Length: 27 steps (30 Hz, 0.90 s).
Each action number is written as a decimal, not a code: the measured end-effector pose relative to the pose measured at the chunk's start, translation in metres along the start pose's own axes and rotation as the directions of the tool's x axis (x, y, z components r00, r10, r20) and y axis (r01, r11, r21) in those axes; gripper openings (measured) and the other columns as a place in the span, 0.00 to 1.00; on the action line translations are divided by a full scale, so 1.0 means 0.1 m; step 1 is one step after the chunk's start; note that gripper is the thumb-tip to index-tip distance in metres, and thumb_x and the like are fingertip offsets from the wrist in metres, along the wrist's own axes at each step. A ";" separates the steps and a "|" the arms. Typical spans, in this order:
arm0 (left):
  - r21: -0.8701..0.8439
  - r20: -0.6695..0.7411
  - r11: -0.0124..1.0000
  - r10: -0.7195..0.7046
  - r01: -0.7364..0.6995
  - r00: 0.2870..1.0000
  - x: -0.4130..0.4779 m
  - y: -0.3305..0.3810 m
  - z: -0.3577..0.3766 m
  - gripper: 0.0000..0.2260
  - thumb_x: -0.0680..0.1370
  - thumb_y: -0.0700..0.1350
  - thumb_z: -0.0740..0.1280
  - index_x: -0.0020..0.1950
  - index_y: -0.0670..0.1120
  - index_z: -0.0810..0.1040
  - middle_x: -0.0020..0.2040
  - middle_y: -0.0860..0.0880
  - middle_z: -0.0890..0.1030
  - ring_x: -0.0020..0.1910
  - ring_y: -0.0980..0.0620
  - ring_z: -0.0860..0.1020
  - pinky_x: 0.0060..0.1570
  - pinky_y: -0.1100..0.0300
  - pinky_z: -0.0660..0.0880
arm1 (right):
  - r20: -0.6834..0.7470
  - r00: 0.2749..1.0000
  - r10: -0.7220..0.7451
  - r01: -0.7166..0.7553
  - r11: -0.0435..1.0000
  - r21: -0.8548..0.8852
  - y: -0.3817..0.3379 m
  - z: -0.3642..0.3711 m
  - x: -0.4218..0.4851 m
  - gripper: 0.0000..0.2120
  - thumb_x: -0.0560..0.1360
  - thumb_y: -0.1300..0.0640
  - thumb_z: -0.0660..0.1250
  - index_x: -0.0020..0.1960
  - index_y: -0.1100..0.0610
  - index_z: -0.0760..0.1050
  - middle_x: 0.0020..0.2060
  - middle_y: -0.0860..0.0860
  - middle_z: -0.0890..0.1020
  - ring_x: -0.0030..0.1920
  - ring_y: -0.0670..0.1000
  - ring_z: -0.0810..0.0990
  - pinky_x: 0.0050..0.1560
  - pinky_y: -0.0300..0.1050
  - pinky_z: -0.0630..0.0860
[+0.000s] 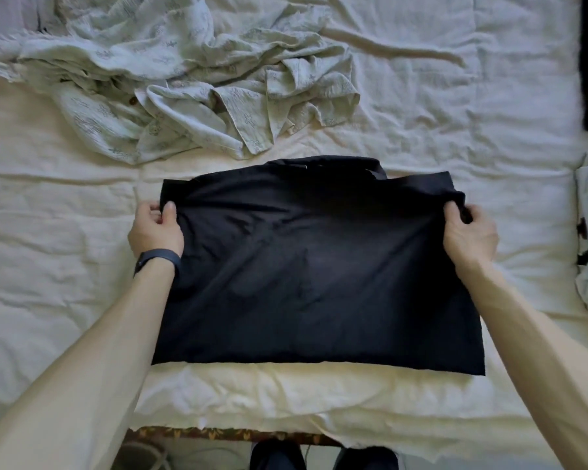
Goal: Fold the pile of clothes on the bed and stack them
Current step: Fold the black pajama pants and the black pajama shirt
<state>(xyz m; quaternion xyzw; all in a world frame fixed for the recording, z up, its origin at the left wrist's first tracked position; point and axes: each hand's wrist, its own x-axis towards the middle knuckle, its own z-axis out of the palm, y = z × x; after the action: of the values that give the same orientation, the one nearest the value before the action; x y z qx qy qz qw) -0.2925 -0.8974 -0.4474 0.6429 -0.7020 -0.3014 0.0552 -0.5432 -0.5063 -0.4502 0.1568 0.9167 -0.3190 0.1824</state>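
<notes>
Black garment lies spread on the cream bed, near its front edge. Crumpled pale printed shirt lies just behind. Left hand and right hand each pinch 1 upper corner of it.

Black garment, pale-green printed shirt, cream bedsheet

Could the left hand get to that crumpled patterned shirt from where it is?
Probably yes: only bare bedsheet lies between the left hand and the patterned shirt. But it pinches the black garment at its corner, so it must let go first.
</notes>
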 end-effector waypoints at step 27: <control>0.199 0.551 0.111 0.809 -0.974 0.205 -1.04 1.09 0.99 0.30 0.80 0.59 0.61 0.80 0.57 0.58 0.82 0.47 0.55 0.80 0.46 0.55 0.76 0.39 0.49 | -0.117 0.993 -0.020 0.063 0.925 0.375 -0.42 0.11 0.37 0.10 0.69 0.59 0.66 0.49 0.50 0.69 0.43 0.43 0.74 0.42 0.44 0.74 0.40 0.27 0.69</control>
<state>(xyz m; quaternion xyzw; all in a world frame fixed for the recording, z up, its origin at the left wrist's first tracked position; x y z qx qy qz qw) -0.4160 -0.7661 -0.4420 0.0076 -0.9936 -0.0986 -0.0550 -0.5899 -0.5384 -0.4522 0.1869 0.8498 -0.4844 0.0906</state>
